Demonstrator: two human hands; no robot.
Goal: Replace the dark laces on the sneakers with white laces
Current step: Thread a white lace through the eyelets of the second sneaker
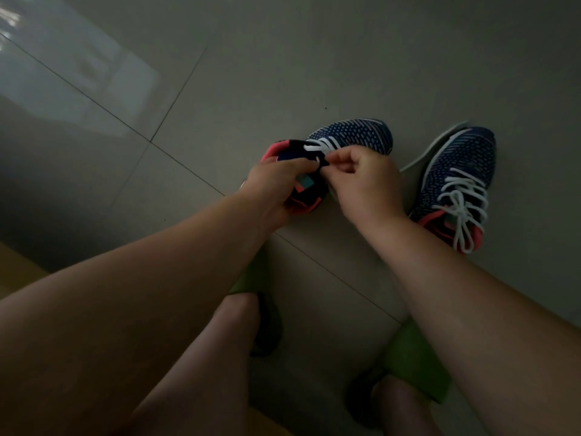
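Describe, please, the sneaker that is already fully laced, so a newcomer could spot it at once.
On the grey tiled floor lie two navy knit sneakers with coral heels. The finished sneaker is the one further right, untouched, beyond the right hand. Unlike the held sneaker, its white laces are crossed all the way up and tied in a bow.

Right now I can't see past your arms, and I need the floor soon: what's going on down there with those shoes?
A person is relacing a pair of navy sneakers on the tiled floor. The left hand steadies the nearer sneaker at its heel and tongue, while the right hand pinches the white lace near the upper eyelets; several white rows already cross it. The second sneaker lies on its side to the right, untouched, already strung with a white lace whose ends hang loose.
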